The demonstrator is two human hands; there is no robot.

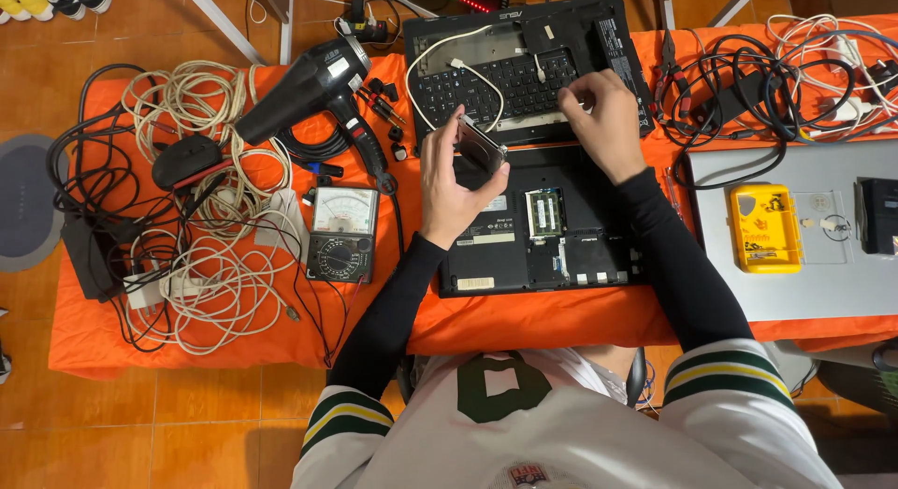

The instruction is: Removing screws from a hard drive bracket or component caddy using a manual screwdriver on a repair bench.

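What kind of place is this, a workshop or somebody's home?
Probably a makeshift electronics repair bench, perhaps at home. An opened laptop lies bottom up on an orange-covered table, an analogue multimeter sits beside tangled cables, and the left hand holds a small drive.

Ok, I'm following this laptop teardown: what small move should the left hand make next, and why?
Probably lift the silver drive clear and set it on the orange cloth: the left hand holds it tilted above the opened laptop base, while the right hand rests on the keyboard.
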